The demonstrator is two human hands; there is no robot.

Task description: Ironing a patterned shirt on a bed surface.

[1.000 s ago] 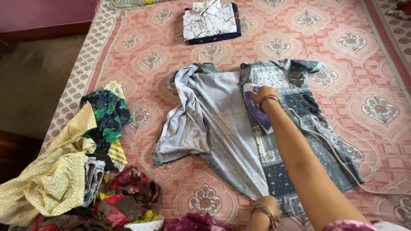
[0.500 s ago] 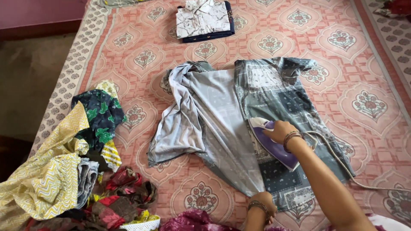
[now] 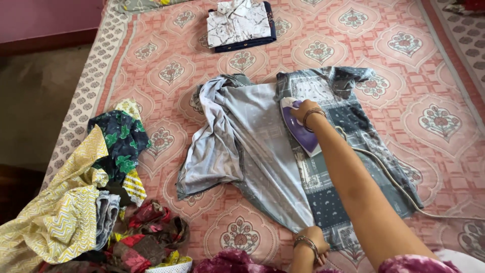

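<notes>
Shirt (image 3: 333,151) of grey-blue patchwork print lies spread on the bed (image 3: 429,65), one front panel thrown open to its pale inside. My right hand (image 3: 304,111) grips the purple iron (image 3: 298,129) on the upper chest; my left hand (image 3: 313,241) pinches the hem.

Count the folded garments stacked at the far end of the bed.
2: a white marbled shirt on top, and a dark blue garment under it, only its edges showing. More could be hidden between them.
</notes>
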